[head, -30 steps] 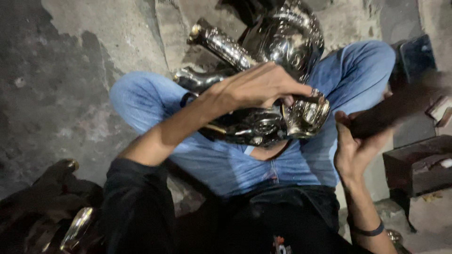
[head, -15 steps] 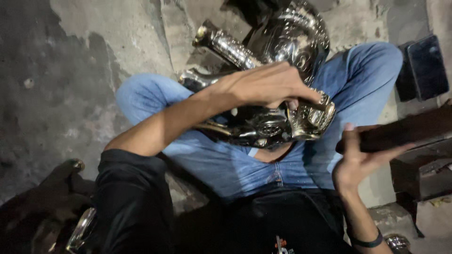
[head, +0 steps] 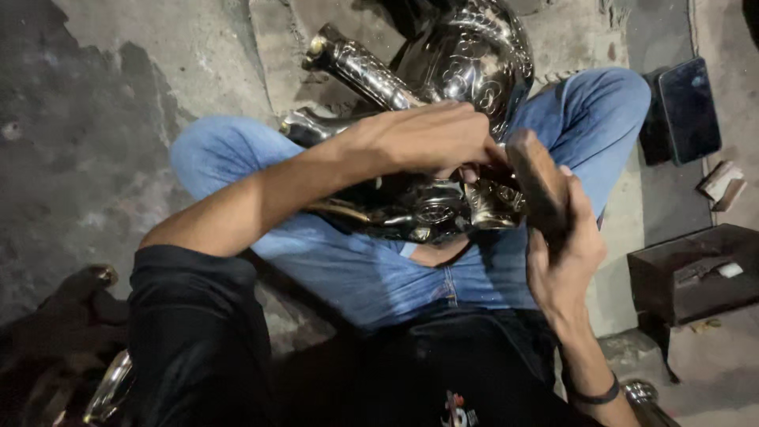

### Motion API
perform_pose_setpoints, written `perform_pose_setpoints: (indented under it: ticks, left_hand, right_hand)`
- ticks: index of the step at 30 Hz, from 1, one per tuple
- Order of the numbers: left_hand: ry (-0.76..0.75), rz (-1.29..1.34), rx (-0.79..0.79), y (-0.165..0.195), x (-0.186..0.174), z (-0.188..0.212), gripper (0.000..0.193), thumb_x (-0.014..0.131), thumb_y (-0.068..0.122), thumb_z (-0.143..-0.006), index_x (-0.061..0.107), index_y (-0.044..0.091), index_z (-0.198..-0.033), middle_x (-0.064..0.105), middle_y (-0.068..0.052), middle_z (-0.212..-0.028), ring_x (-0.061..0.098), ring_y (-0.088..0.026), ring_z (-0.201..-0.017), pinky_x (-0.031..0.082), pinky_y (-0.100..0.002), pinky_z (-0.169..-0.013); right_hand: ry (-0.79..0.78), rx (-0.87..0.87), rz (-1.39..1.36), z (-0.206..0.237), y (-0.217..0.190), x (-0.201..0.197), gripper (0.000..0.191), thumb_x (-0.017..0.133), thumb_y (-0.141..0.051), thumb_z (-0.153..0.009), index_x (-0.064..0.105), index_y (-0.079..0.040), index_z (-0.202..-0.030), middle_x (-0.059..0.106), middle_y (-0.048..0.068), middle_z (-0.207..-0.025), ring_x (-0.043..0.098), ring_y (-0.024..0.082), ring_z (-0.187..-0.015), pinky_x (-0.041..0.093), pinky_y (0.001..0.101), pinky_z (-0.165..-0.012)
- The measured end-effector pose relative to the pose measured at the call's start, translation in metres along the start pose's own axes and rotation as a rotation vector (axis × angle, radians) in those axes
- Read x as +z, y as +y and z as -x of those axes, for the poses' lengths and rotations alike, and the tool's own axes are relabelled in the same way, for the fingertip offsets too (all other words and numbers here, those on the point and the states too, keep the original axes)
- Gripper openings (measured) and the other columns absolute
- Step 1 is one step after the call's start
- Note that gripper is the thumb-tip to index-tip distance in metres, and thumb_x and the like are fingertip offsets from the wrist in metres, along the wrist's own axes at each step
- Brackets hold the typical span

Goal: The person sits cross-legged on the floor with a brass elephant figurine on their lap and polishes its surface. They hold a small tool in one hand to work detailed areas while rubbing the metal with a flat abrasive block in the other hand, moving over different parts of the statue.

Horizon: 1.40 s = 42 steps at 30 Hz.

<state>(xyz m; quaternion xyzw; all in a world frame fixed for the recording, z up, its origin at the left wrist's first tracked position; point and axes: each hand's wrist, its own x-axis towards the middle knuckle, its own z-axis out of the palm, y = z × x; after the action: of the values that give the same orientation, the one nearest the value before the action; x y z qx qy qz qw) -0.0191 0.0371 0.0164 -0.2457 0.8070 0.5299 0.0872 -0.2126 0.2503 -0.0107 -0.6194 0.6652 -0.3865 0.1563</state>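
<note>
Rough, stained concrete floor (head: 95, 119) lies under a person sitting cross-legged in blue jeans (head: 379, 277). The left hand (head: 427, 138) reaches across the lap, its fingers (head: 466, 162) curled down and closed on the top of an ornate silver metal vessel (head: 443, 205) that rests on the thighs. The right hand (head: 565, 253) comes up from the lower right, fingers wrapped around a dark wooden block (head: 538, 178), whose upper end sits just beside the left hand's fingertips and against the small embossed neck of the vessel. A black band circles the right wrist. Outward from the hands, the vessel widens into a large rounded, engraved body (head: 474, 55) lying between the knees, and a tubular silver piece (head: 360, 67) angles up to the left beyond it. A black sleeve (head: 198, 316) covers the left upper arm. To the right on the floor stand a dark flat case (head: 688, 107) and, nearer, a low brown box (head: 696, 273).
</note>
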Motion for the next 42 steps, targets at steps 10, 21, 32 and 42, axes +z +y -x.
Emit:
perform_pose_setpoints:
  ticks: [10,21,32,42]
  left_hand:
    - [0.362,0.092,0.182,-0.011,0.002,0.016,0.025,0.055,0.027,-0.107,0.071,0.022,-0.125,0.076,-0.005,-0.092,0.064,-0.011,-0.060,0.052,-0.022,-0.048]
    - [1.207,0.325,0.136,-0.007,0.095,0.039,0.015,0.065,-0.004,-0.097,0.068,0.001,-0.111,0.080,-0.008,-0.098,0.081,-0.017,-0.093,0.066,-0.026,-0.077]
    - [1.416,0.395,-0.125,0.024,0.108,0.034,0.009,0.063,0.002,-0.099,0.070,0.005,-0.104,0.079,-0.006,-0.100,0.080,-0.018,-0.092,0.062,-0.028,-0.079]
    - [1.465,0.641,-0.107,0.017,0.124,0.017,0.016,0.052,0.002,-0.103,0.067,0.002,-0.107,0.078,-0.010,-0.103,0.079,-0.019,-0.098,0.063,-0.030,-0.085]
  right_hand:
    - [0.009,0.209,-0.156,-0.024,-0.011,-0.009,0.065,0.077,0.007,-0.103,0.036,0.002,-0.154,0.056,0.018,-0.112,0.057,0.022,-0.100,0.051,0.0304,-0.091]
    - [-0.002,0.301,-0.464,-0.069,-0.012,-0.027,0.055,0.073,0.009,-0.102,0.042,0.002,-0.146,0.061,0.009,-0.124,0.067,0.015,-0.082,0.054,0.0257,-0.066]
    - [-0.216,-0.111,-0.126,-0.130,-0.024,-0.037,0.044,0.083,0.003,-0.099,0.053,0.006,-0.130,0.065,0.012,-0.100,0.069,0.018,-0.085,0.057,0.0291,-0.074]
    - [-0.415,-0.553,0.539,-0.176,-0.069,-0.056,0.051,0.075,0.007,-0.090,0.059,-0.007,-0.137,0.067,0.018,-0.112,0.069,0.028,-0.101,0.056,0.0342,-0.080]
